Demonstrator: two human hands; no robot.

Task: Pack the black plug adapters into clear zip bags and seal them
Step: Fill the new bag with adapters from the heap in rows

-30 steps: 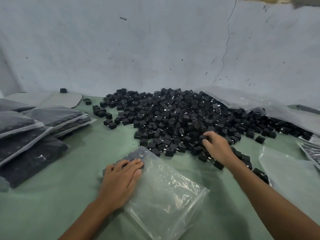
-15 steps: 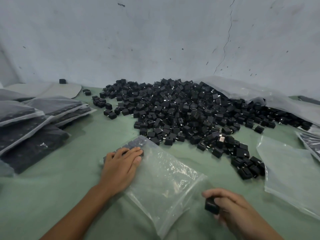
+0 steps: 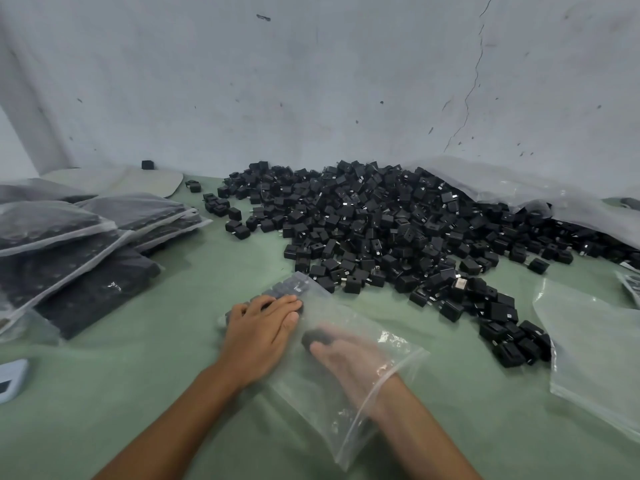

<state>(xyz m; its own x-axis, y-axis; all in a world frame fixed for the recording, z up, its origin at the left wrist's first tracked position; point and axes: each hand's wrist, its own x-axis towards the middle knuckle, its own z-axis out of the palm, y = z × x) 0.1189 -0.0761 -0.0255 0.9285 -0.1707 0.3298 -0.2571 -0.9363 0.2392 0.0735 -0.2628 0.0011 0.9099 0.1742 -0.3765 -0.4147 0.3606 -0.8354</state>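
A clear zip bag (image 3: 346,403) lies on the green table in front of me, with a row of black adapters (image 3: 287,289) at its far end. My left hand (image 3: 261,332) rests flat on top of the bag, fingers straight, over that row. My right hand (image 3: 349,362) is inside the bag through its open mouth, blurred behind the plastic, its fingers holding a black plug adapter (image 3: 317,337). A large heap of loose black adapters (image 3: 381,223) covers the table beyond the bag.
Several filled bags (image 3: 69,237) are stacked at the left. An empty clear bag (image 3: 595,348) lies at the right, and a big plastic sack (image 3: 519,188) spills adapters at the back right. A light blue object (image 3: 10,379) sits at the left edge. A wall stands behind.
My right hand left the heap with an adapter, drew back to the bag's mouth, then slid inside the bag. My left hand stayed flat on the bag.
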